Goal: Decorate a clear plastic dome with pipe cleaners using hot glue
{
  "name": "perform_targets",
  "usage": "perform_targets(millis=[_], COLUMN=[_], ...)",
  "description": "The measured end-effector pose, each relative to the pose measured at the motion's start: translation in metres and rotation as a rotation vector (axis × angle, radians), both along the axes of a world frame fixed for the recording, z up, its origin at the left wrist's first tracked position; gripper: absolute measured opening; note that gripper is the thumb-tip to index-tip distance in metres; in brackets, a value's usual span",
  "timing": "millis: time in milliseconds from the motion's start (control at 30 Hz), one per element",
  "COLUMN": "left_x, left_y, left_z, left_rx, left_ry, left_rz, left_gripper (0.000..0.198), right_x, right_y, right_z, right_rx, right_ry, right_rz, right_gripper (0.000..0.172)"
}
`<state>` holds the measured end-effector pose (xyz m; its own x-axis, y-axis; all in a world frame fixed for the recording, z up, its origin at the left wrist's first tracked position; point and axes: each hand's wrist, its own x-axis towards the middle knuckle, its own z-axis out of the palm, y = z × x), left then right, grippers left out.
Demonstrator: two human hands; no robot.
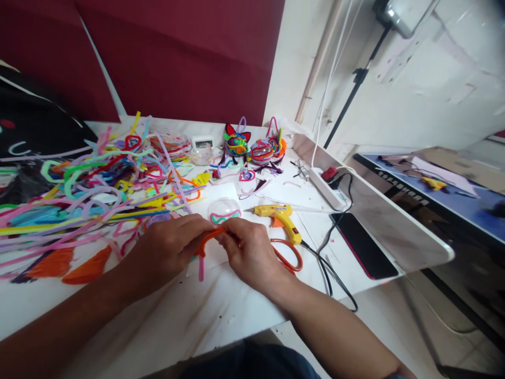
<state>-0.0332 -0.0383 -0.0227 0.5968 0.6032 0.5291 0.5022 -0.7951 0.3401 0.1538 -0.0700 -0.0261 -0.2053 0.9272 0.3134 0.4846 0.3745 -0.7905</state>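
Both my hands meet over the front of the white table (pixel 221 310). My left hand (pixel 169 247) and my right hand (pixel 246 250) are closed, each pinching an end of a bent orange pipe cleaner (pixel 209 238). A pink pipe cleaner (pixel 201 271) hangs below my left fingers. Just behind my hands sits a clear plastic dome (pixel 224 210) wrapped with pink and green wavy strands.
A big heap of coloured pipe cleaners (pixel 90 195) covers the table's left side, with orange feathers (pixel 87 269) in front. A yellow glue gun (pixel 281 217), orange-handled scissors (pixel 290 255), a power strip (pixel 326 188), a black phone (pixel 363 245) and finished decorated balls (pixel 256 148) lie to the right.
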Motion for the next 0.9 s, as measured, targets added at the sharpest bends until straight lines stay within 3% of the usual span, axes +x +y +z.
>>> perform_targets(millis=[233,433,733,900], left_x=[0.008,0.011,0.009,0.008], left_y=[-0.006,-0.01,-0.006,-0.006], left_z=[-0.005,-0.001,0.006,0.008], left_rx=[-0.362,-0.328,-0.427,-0.364], left_ry=[-0.233,-0.222,-0.179,-0.118], left_rz=[0.125,0.155,0.158,0.138], left_gripper=[0.015,0.021,0.028,0.029], right_x=[-0.003,-0.004,0.0,0.0], right_y=[0.006,0.007,0.006,0.006], right_z=[-0.008,-0.011,-0.009,-0.009], right_rx=[-0.193,-0.247,-0.272,-0.256], right_ry=[0.369,0.43,0.433,0.401], right_rz=[-0.016,0.01,0.059,0.049], right_gripper=[0.011,0.012,0.012,0.013])
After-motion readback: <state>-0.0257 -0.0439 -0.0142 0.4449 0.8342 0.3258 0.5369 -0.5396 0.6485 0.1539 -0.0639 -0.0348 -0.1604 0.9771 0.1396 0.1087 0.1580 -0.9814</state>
